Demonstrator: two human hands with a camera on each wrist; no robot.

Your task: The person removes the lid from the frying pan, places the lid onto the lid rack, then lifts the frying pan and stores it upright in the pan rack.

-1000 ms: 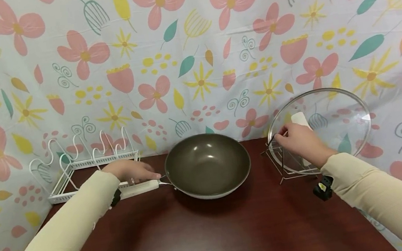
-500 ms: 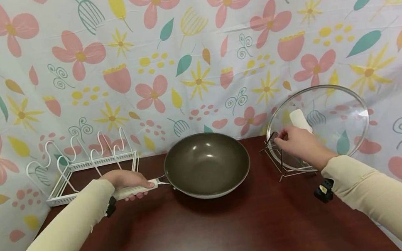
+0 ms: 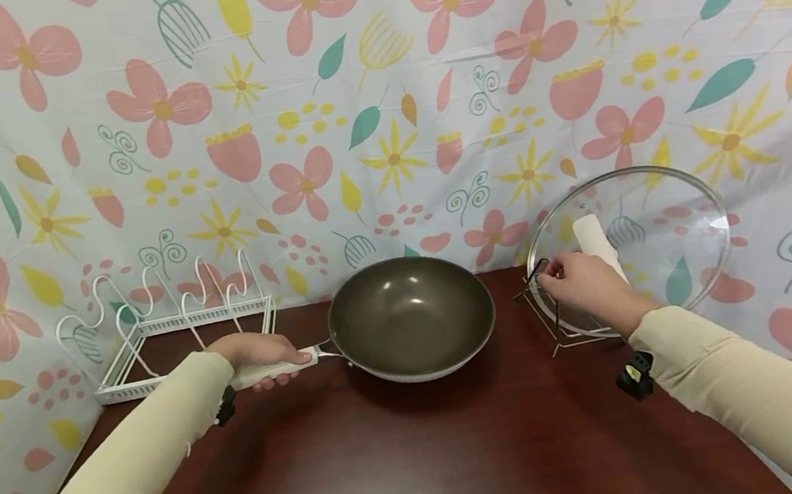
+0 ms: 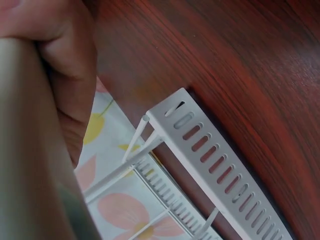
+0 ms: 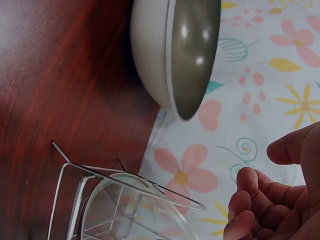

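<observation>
A wok [image 3: 412,319] with a dark inside and a pale outside is at the middle back of the table. My left hand [image 3: 256,351] grips its cream handle [image 3: 247,376], thumb along the top and fingers wrapped underneath. Beside the wire lid stand [image 3: 557,326] on the right, my right hand [image 3: 586,285] hovers with fingers loosely curled. The right wrist view shows nothing between that hand's thumb and fingers [image 5: 247,182]. Upright in the stand leans a glass lid [image 3: 670,246] with a metal rim and a cream handle [image 3: 597,243], partly hidden behind the right hand.
A white rack [image 3: 175,319] with wavy wire dividers stands at the back left, close to my left hand. A flowered curtain [image 3: 373,184] hangs behind the dark red wooden table [image 3: 422,458].
My left hand has closed round the wok's handle, from lying over it with fingers straighter. The wok has shifted slightly to the right and up in the view. The right hand stays by the lid stand.
</observation>
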